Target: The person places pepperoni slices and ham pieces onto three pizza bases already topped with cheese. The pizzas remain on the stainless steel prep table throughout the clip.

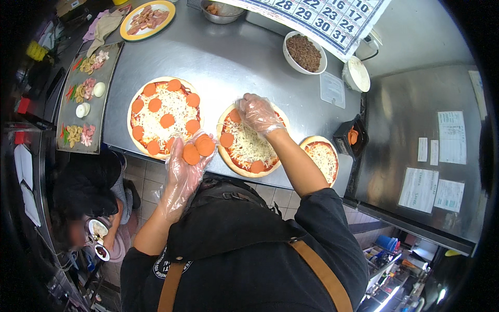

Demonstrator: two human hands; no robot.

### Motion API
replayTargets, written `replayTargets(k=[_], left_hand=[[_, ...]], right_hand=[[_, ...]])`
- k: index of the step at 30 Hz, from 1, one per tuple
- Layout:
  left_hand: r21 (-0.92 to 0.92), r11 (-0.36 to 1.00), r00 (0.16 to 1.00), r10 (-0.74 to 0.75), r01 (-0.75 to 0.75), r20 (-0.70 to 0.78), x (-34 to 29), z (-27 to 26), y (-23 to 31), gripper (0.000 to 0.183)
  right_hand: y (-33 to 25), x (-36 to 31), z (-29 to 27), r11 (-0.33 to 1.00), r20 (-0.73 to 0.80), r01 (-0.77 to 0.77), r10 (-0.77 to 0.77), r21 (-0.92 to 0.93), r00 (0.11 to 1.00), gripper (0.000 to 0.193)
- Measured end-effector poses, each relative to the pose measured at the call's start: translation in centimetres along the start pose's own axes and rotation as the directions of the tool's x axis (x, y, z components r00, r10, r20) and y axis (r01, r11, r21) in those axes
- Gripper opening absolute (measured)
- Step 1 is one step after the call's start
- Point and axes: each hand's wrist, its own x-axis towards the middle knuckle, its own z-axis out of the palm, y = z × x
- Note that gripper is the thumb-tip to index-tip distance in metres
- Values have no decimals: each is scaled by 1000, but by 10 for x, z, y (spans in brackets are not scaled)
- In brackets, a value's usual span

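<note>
Both of my hands wear clear plastic gloves. Palm up, my left hand (pixel 183 165) holds a small stack of pepperoni slices (pixel 191 154) at the near edge of the left pizza (pixel 174 99). That pizza has cheese, red sauce and pepperoni spread across it. My right hand (pixel 260 113) is over the far part of the middle pizza (pixel 249 148), fingers bent down and together; whatever is under them is hidden. A few pepperoni slices lie along this pizza's left and near side. A smaller pizza (pixel 321 158), with cheese and sauce, sits right of my right forearm.
At right stands a black container (pixel 343 136) with pepperoni. Farther back are a bowl of ground meat (pixel 304 52), a clear lid (pixel 332 89) and a white tub (pixel 357 75). A topping tray (pixel 65 117) lies left, a yellow-rimmed plate (pixel 126 32) behind it. Another person (pixel 86 182) is low at left.
</note>
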Motion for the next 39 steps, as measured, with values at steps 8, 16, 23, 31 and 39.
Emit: replayTargets(k=[8, 16, 23, 31, 39], left_hand=[[-64, 996, 998, -63, 62, -14, 6, 14, -7, 74], [10, 996, 992, -94, 94, 89, 13, 23, -14, 76], [40, 992, 983, -127, 122, 131, 12, 20, -15, 75], [43, 993, 987, -115, 111, 110, 14, 21, -18, 75], [49, 994, 987, -102, 97, 123, 18, 22, -18, 78]], right_hand=[[-76, -55, -30, 916, -395, 367, -280, 165, 875, 34], [-98, -70, -46, 937, -303, 249, -170, 244, 938, 36], [-98, -79, -44, 934, -327, 261, -173, 246, 929, 38], [-105, -80, -43, 962, -342, 247, -193, 119, 920, 36], [-107, -78, -43, 967, -329, 240, -201, 82, 923, 38]])
